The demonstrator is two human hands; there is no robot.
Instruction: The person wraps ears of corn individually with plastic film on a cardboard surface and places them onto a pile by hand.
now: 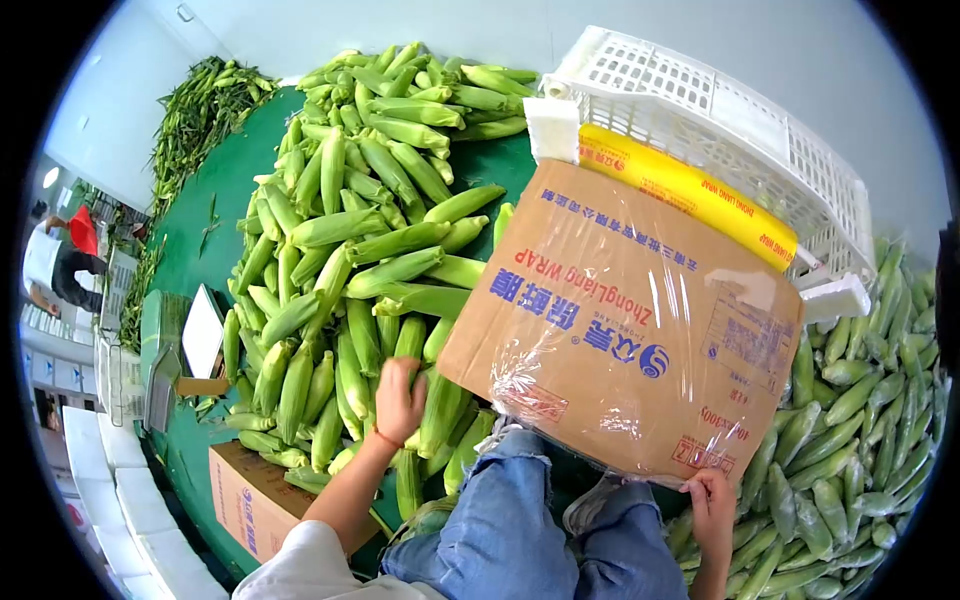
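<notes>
My left hand (398, 402) is in the near part of a big heap of green husked corn (340, 240). Its fingers curl over an ear of corn (408, 340), though part of the grip is hidden. My right hand (710, 497) pinches the edge of clear plastic wrap (600, 420) at the near right side of a cardboard box (640, 290). The wrap lies over the box's printed top, creased and shiny. Along the box's far edge lies a yellow roll of wrap (690, 190), between two white foam blocks (552, 130).
A white plastic crate (720, 110) stands behind the roll. Wrapped corn (840, 440) is piled at right. Another cardboard box (250, 500) sits at lower left, near a scale-like device (203, 335). Loose husks (205, 120) lie far back. Another person (65, 260) is at far left.
</notes>
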